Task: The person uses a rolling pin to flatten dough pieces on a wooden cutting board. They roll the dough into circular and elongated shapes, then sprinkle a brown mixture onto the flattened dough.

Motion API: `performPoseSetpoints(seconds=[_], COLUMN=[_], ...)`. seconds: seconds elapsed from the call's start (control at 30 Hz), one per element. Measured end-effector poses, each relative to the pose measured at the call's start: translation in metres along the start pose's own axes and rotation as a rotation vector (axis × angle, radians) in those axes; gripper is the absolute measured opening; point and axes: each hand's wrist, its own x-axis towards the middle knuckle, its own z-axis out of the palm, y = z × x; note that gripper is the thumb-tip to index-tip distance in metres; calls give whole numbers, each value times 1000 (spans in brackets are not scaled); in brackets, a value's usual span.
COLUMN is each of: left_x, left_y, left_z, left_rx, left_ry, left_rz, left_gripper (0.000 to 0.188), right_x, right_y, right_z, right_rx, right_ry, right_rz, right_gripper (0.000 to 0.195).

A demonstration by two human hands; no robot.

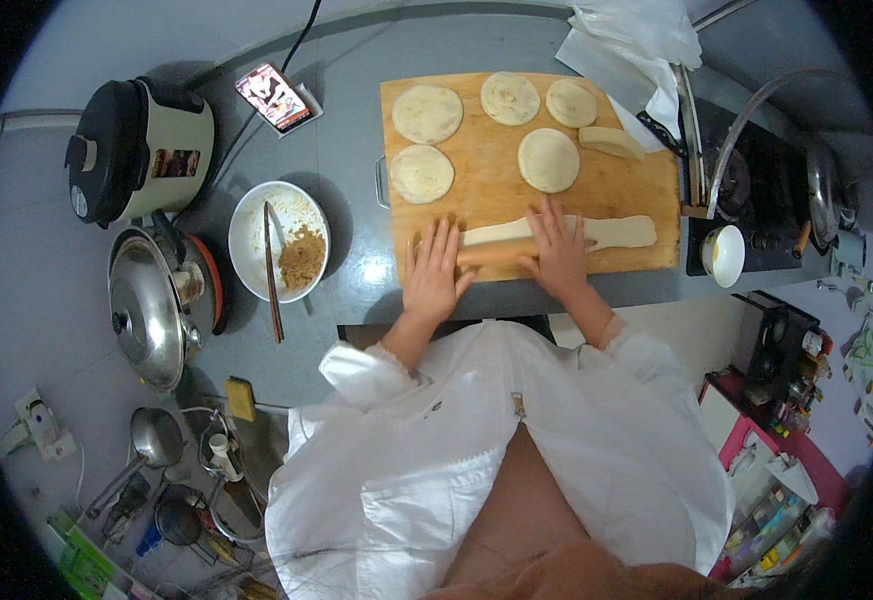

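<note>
A wooden rolling pin [496,255] lies across the near part of a wooden cutting board [474,180]. My left hand [434,266] rests over the pin's left end, fingers stretched forward. Over its right part is my right hand [558,251], the fingertips reaching onto a long flattened strip of dough [620,232]. This strip runs along the far side of the pin and past my right hand. Farther up the board are several round flat dough cakes [549,160] and a thick uncut-looking piece of dough [611,142].
Left of the board stands a white bowl [241,225] with brown crumbly filling [303,259] and chopsticks [270,277]. Beyond are a lit phone [275,97], a pressure cooker [158,150] and a lidded pan [147,307]. A knife [660,132], small bowl [723,256] and stove [763,180] are right.
</note>
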Motion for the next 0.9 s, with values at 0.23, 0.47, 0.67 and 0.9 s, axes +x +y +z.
performPoseSetpoints(seconds=[0.23,0.47,0.67,0.9], left_x=[26,45,14,37], left_y=[-10,-13,-8,-11], left_z=[-3,-2,-6,1], left_rx=[23,41,5,25], left_ry=[121,197,82,194], left_rz=[46,43,45,17], left_gripper=[74,73,71,70], right_x=[11,34,9,34], right_y=[2,14,3,14], right_z=[15,17,13,13], right_rx=[15,-134,8,-54], right_ry=[75,165,-13,116], right_rz=[49,58,91,70], right_gripper=[78,82,83,83])
